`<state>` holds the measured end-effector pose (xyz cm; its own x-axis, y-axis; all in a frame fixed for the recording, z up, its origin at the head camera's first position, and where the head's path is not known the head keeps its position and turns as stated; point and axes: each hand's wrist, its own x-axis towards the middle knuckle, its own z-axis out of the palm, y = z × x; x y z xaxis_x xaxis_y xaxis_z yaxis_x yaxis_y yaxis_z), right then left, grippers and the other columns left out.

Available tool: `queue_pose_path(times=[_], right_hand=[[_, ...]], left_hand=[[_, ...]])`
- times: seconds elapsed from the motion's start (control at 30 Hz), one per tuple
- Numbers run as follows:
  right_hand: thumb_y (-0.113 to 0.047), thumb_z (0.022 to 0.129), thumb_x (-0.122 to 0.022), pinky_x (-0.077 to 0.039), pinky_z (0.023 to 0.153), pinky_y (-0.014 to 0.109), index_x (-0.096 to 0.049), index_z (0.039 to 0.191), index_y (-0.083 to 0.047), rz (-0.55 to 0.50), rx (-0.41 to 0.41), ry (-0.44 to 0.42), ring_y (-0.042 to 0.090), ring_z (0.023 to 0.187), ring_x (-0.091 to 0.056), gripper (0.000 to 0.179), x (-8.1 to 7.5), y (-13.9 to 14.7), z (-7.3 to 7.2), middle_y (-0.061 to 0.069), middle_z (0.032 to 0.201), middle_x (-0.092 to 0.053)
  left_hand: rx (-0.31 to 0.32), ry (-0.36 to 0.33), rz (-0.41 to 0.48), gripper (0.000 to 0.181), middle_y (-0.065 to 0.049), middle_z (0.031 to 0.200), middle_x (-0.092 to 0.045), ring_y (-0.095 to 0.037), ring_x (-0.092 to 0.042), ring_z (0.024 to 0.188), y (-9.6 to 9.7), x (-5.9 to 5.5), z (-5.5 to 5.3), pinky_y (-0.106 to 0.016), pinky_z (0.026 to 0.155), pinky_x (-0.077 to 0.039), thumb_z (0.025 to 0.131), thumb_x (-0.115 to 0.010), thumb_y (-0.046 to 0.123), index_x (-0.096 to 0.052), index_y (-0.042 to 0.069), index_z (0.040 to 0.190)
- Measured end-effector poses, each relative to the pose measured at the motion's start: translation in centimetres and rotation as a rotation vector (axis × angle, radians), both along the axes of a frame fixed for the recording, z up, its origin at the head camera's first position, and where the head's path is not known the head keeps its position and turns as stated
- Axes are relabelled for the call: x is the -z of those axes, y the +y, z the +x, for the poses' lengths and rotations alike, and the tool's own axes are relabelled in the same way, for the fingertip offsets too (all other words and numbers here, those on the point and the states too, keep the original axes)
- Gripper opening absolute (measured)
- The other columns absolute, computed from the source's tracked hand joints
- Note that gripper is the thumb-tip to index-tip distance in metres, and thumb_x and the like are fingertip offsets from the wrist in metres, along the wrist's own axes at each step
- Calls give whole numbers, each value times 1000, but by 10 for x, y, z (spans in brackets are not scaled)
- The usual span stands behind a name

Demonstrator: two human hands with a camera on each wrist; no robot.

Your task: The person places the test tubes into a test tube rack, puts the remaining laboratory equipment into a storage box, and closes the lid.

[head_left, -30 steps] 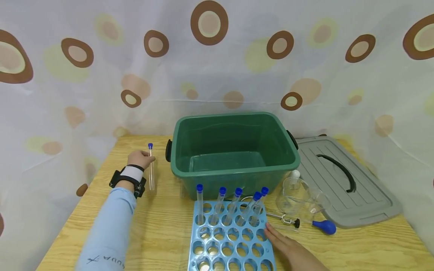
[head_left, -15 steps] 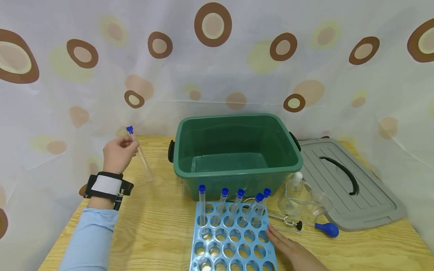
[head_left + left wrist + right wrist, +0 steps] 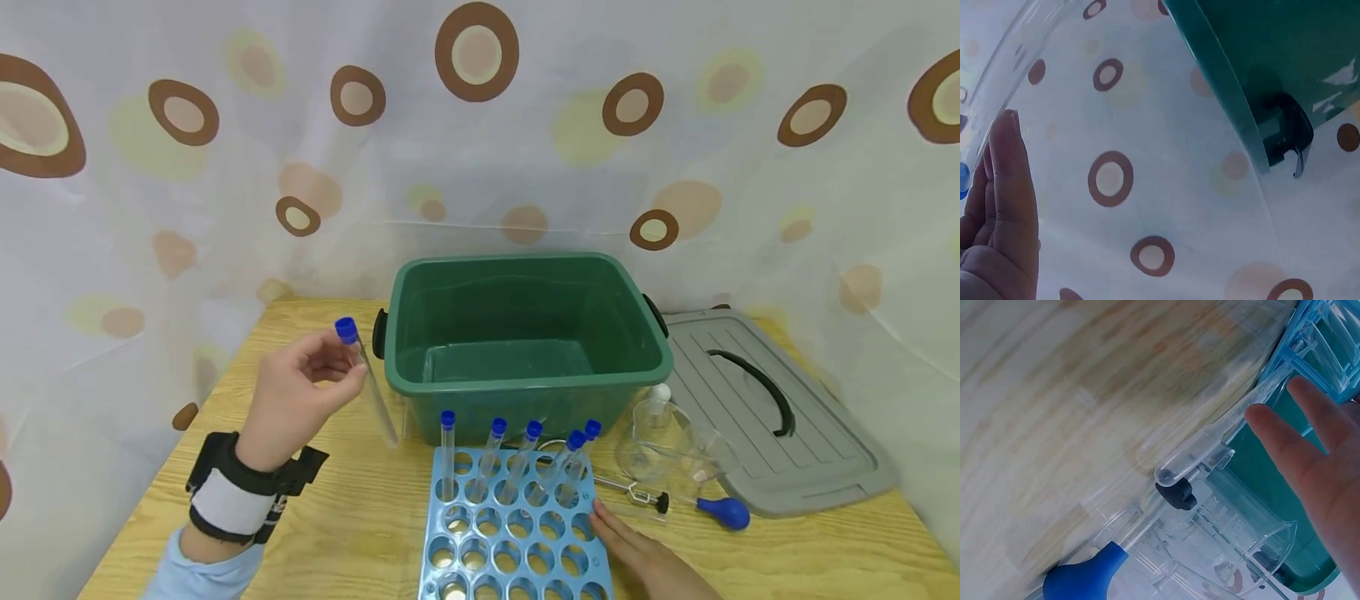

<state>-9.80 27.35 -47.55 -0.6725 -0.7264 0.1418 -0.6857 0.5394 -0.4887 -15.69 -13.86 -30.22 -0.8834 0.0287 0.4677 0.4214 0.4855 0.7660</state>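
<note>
Clear plastic or glass, you couldn't tell which: the tube [image 3: 378, 404] was in your left hand [image 3: 297, 396], pinched between thumb and fingers just below its blue cap [image 3: 347, 327]. Its long axis was tilted — cap up and to the left, lower end down and to the right, off the rack's left side yet apart from it. The rack [image 3: 491, 542] lay to the right of that hand and nearer to you, its holes facing up, so the slant didn't match them; straightening seemed called for. Your left hand was the nearer one to its left column. Your right hand [image 3: 637, 547] gripped nothing: its fingers lay straight along the rack's right edge — as if to steady it. Your hands were well apart, with the rack between them. Five capped tubes [image 3: 490, 446] stood in the rack's far part, some leaning, before the green tub [image 3: 472, 410].
</note>
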Motion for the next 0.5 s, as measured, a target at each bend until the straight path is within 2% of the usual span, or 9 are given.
queue_pose_path(times=[0.13,0.23,0.37,0.5], right_hand=[[-54,85,-59,-52,85,31,-15,151,-19,11,3,-20,17,131,-41,87,-1,1,0,-18,156,2],[-53,85,-60,-52,85,31,-15,151,-18,11,0,-27,17,131,-40,87,-1,2,0,-18,155,3],[-55,85,-59,-52,85,31,-17,151,-17,3,-1,-20,17,131,-41,87,-1,1,0,-17,156,1],[-55,85,-58,-52,84,31,-17,151,-17,6,0,-18,17,131,-42,87,-1,1,0,-16,156,1]], left_hand=[[159,-25,-1,21,-10,81,-65,-3,-61,70,12,8,7,-20,65,-54,78,-66,-7,-59,-3,97],[248,-76,-17,23,-8,81,-65,-4,-61,71,21,17,8,-22,67,-55,77,-66,-6,-58,-1,98],[329,-134,-79,21,-5,79,-66,-5,-62,70,32,27,7,-24,68,-55,77,-68,-3,-56,5,92],[383,-143,-168,20,0,78,-65,-4,-62,71,37,35,6,-25,68,-55,77,-69,2,-55,10,89]])
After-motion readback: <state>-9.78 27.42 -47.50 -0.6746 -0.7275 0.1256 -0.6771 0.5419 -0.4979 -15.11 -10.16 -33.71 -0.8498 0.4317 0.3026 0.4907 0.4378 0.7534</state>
